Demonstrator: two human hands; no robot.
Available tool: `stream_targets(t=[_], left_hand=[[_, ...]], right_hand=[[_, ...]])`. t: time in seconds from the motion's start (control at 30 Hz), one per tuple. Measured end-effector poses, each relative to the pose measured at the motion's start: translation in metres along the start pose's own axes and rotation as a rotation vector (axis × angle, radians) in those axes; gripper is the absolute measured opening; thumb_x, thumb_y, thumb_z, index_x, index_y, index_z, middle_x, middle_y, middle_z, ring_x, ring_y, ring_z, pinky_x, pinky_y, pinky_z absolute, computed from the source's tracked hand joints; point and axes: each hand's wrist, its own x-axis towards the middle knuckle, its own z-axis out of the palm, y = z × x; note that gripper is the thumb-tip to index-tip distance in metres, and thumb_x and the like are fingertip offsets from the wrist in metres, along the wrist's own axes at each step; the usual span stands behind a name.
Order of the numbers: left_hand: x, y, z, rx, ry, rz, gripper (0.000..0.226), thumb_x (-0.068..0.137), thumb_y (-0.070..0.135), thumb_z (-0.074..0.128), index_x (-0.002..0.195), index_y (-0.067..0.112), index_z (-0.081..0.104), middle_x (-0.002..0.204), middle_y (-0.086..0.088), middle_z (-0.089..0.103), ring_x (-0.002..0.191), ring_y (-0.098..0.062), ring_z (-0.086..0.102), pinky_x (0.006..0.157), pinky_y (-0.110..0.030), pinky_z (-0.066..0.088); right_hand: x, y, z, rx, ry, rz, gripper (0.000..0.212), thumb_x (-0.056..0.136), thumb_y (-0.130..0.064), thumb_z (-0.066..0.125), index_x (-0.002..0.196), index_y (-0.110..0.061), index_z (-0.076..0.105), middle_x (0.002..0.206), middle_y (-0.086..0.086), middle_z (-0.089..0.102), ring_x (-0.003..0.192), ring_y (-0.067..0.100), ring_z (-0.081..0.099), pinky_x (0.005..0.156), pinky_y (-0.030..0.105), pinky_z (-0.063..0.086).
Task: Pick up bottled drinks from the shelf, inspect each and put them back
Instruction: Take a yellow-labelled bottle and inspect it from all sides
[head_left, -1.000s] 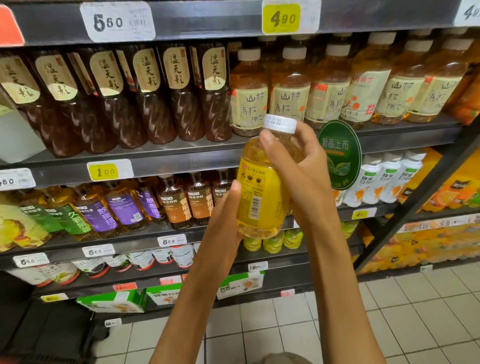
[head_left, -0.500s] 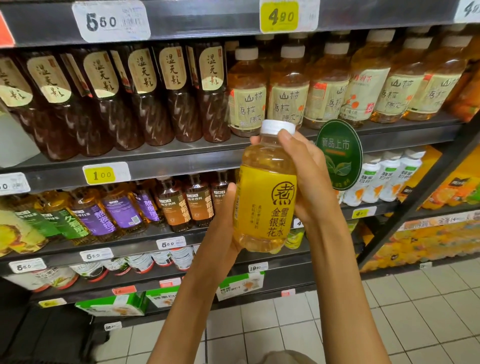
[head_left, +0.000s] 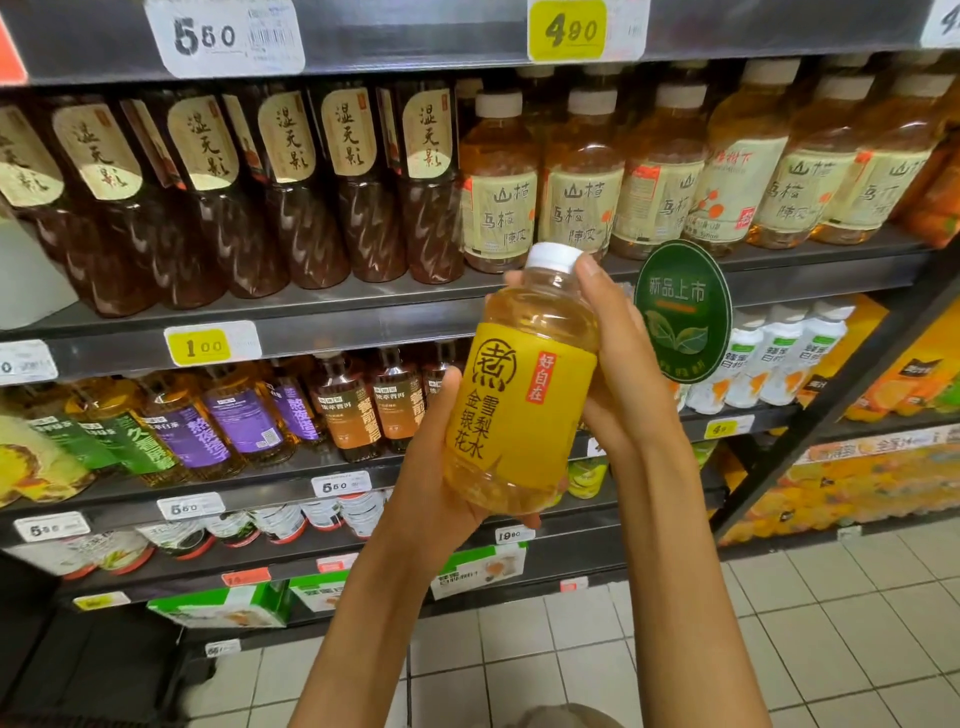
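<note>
A bottle with a yellow label, white cap and pale amber drink is held up in front of the shelves, tilted slightly, its front label facing me. My left hand cups its base and lower left side, fingers curled under it. My right hand grips its right side and neck, with fingertips reaching the cap.
The shelf unit carries rows of dark brown bottles at upper left and amber bottles with cream labels at upper right. A round green sign sticks out beside the held bottle. White bottles stand lower right. Tiled floor lies below.
The bottle has been turned between my hands: the barcode side faced me a second ago, now the front label does. It also sits a little lower and more tilted.
</note>
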Motion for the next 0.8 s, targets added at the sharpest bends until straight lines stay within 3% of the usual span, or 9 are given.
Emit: stream_targets(t=[0.07, 0.17, 0.23, 0.4, 0.53, 0.67, 0.8], left_hand=[[0.001, -0.005, -0.001, -0.065, -0.05, -0.058, 0.072, 0.085, 0.065, 0.04, 0.137, 0.017, 0.049, 0.114, -0.019, 0.067, 0.086, -0.039, 0.07, 0.054, -0.033, 0.055], [0.004, -0.009, -0.001, -0.147, -0.044, -0.092, 0.067, 0.088, 0.063, 0.04, 0.135, 0.017, 0.051, 0.116, -0.018, 0.067, 0.09, -0.039, 0.07, 0.055, -0.033, 0.056], [0.007, -0.01, -0.003, -0.14, 0.028, -0.075, 0.059, 0.087, 0.059, 0.042, 0.13, 0.02, 0.057, 0.121, -0.017, 0.066, 0.096, -0.037, 0.07, 0.058, -0.035, 0.057], [0.016, -0.01, 0.0, -0.217, 0.192, 0.009, 0.043, 0.093, 0.046, 0.047, 0.121, 0.015, 0.06, 0.13, -0.019, 0.059, 0.105, -0.029, 0.068, 0.08, -0.044, 0.058], [0.029, 0.0, 0.004, -0.282, 0.158, 0.048, 0.043, 0.103, 0.037, 0.033, 0.132, 0.014, 0.055, 0.127, -0.015, 0.063, 0.123, -0.032, 0.056, 0.101, -0.046, 0.047], [0.03, 0.003, 0.001, -0.156, 0.033, 0.098, 0.056, 0.108, 0.029, 0.013, 0.119, 0.025, 0.067, 0.121, -0.004, 0.067, 0.117, -0.021, 0.06, 0.09, -0.036, 0.053], [0.024, 0.002, -0.001, -0.148, 0.029, 0.133, 0.042, 0.104, 0.032, 0.029, 0.12, 0.022, 0.067, 0.125, -0.008, 0.065, 0.118, -0.025, 0.059, 0.09, -0.039, 0.054]], right_hand=[[-0.001, 0.002, 0.0, 0.011, -0.049, 0.029, 0.039, 0.087, -0.034, 0.055, 0.116, -0.008, 0.06, 0.101, 0.01, 0.073, 0.099, 0.028, 0.067, 0.088, 0.041, 0.053], [-0.007, 0.002, -0.001, -0.017, -0.078, -0.068, 0.031, 0.091, -0.025, 0.055, 0.115, -0.007, 0.061, 0.098, 0.007, 0.074, 0.09, 0.02, 0.07, 0.076, 0.032, 0.057], [-0.011, 0.002, -0.003, -0.033, -0.134, -0.153, 0.029, 0.09, -0.021, 0.059, 0.116, -0.008, 0.06, 0.099, 0.006, 0.074, 0.091, 0.018, 0.069, 0.076, 0.03, 0.055], [-0.015, -0.006, -0.01, -0.186, -0.282, -0.294, 0.044, 0.071, -0.013, 0.076, 0.113, -0.02, 0.064, 0.106, 0.004, 0.073, 0.1, 0.017, 0.067, 0.083, 0.028, 0.053], [-0.019, -0.013, -0.014, -0.27, -0.451, -0.325, 0.05, 0.066, -0.016, 0.082, 0.113, -0.022, 0.065, 0.111, -0.002, 0.071, 0.108, 0.015, 0.064, 0.086, 0.023, 0.05], [-0.019, -0.016, -0.016, -0.334, -0.528, -0.329, 0.053, 0.066, -0.005, 0.08, 0.114, -0.019, 0.064, 0.116, 0.0, 0.07, 0.112, 0.018, 0.064, 0.09, 0.025, 0.049], [-0.016, -0.014, -0.015, -0.342, -0.525, -0.332, 0.052, 0.067, -0.003, 0.079, 0.114, -0.017, 0.064, 0.114, 0.0, 0.07, 0.11, 0.018, 0.064, 0.089, 0.025, 0.049]])
